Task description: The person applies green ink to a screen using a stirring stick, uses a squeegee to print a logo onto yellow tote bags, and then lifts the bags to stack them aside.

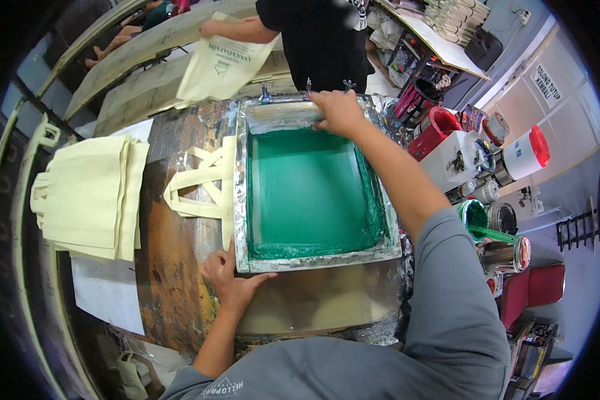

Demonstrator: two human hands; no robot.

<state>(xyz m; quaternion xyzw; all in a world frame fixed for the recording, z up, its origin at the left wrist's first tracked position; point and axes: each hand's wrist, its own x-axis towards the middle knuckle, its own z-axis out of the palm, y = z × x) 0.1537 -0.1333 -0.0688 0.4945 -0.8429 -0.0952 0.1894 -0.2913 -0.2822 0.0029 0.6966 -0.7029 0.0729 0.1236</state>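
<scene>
A screen printing frame (392, 241) lies on the worktable, its mesh spread with green ink (307, 193). At its far end my right hand (343, 112) grips the right end of a squeegee (280, 117), fingers wrapped over the top. My left hand (230, 277) rests at the frame's near left corner, index finger and thumb spread along the two edges, other fingers loosely curled. From under the frame's left side stick out the crossed handles of a cream tote bag (203, 187); the rest of that bag is hidden.
A stack of cream bags (90, 193) lies at the left on the stained table (170, 287). Clamps (265, 93) stand along the frame's far edge. Paint cans (523, 155) crowd the right side. Across the table, another person (317, 50) holds a printed bag (227, 67) beside long racks.
</scene>
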